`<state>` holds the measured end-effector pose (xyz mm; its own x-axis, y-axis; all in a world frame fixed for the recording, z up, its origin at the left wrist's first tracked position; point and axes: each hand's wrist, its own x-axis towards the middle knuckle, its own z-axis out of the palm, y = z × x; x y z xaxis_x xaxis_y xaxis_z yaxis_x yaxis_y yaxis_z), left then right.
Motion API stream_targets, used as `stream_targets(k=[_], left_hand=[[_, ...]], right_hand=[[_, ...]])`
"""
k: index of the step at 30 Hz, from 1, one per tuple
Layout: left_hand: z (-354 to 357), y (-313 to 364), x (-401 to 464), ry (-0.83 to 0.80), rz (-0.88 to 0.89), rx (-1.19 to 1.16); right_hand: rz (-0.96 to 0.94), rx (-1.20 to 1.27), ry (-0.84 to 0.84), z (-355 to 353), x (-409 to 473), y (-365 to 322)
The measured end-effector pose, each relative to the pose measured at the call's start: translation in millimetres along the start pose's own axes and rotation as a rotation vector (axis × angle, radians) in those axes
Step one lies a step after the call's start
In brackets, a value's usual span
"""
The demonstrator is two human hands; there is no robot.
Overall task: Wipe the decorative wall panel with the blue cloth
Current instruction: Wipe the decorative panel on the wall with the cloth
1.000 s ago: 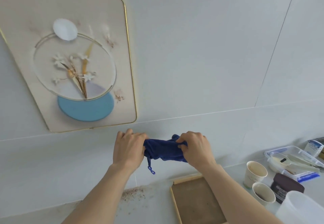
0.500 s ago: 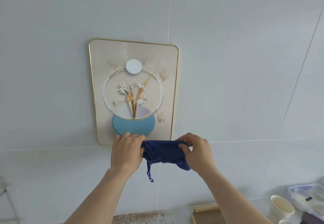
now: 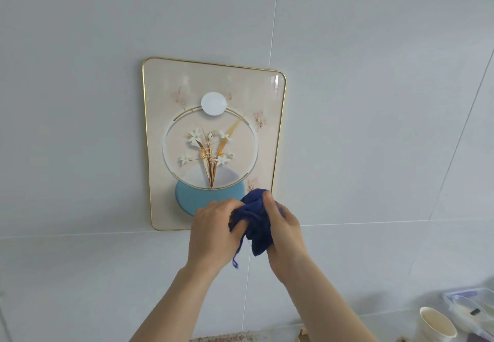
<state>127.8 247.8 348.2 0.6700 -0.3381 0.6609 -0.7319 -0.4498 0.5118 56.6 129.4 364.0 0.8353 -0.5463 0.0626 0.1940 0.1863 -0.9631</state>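
The decorative wall panel (image 3: pixel 213 117) hangs on the white tiled wall: beige, gold-rimmed, with a flower motif, a white disc and a light blue disc. In front of its lower right corner I hold the dark blue cloth (image 3: pixel 255 218) bunched up between both hands. My left hand (image 3: pixel 213 232) grips its left side and my right hand (image 3: pixel 283 226) its right side. A thin blue loop dangles below the cloth. The hands hide the panel's bottom right corner.
A paper cup (image 3: pixel 435 324) and a clear plastic container (image 3: pixel 470 307) stand on the counter at the bottom right. A wooden board's corner (image 3: pixel 303 335) shows at the bottom edge. Around the panel, the wall is bare tile.
My view has tilted up, so the panel sits centred. My hands have come closer together and risen, and the cloth went from stretched out to bunched up.
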Motion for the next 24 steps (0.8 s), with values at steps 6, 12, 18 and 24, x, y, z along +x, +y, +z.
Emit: stream_targets(k=[6,12,18,24], left_hand=[[8,-17,6,-0.179,0.07,-0.046],[12,-34,31,0.055,0.225,0.189],[25,-36,75,0.125,0.365,0.388],[43,-60,103,0.175,0.424,0.513]], right_hand=[[-0.075,-0.151,0.021,-17,16,17],[-0.435,-0.429,0.179,-20,42,23],[-1.049,-0.914,0.35,-12,87,22],[-1.208,-1.119,0.366,-8,126,50]])
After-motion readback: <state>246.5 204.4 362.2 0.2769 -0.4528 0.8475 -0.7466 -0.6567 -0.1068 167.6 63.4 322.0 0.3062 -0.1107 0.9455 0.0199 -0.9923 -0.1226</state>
